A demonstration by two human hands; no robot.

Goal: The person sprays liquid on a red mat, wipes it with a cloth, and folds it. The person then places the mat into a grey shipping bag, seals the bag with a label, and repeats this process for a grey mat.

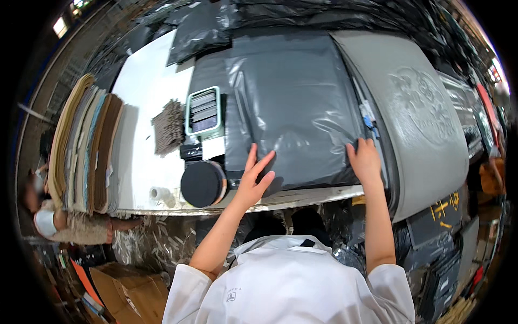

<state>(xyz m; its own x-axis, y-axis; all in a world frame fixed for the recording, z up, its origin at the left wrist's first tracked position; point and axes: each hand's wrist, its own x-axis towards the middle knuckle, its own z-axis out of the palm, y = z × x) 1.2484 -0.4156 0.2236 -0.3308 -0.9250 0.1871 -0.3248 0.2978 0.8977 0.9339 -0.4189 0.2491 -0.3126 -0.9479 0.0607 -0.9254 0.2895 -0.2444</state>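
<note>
A large flat dark grey plastic bag (294, 97) lies in front of me on the white table (141, 81), its surface shiny and wrinkled. My left hand (254, 177) rests at the bag's near left part with its fingers spread. At the near right edge of the bag is my right hand (367, 162), its thumb on the plastic and its fingers stretched out beside the edge. To the right leans a pile of grey mats (404, 97), the top one embossed with a raised pattern. Left of the bag sits a pale green tray (188, 116) holding a stack of dark cards or labels.
A round black-topped tub (200, 184) stands near the table's front edge, beside a white roll (160, 194). A shaggy grey-brown piece (168, 127) lies by the tray. Rolled mats (89, 151) stand at the left, near another person (65, 224). A cardboard box (129, 291) is below.
</note>
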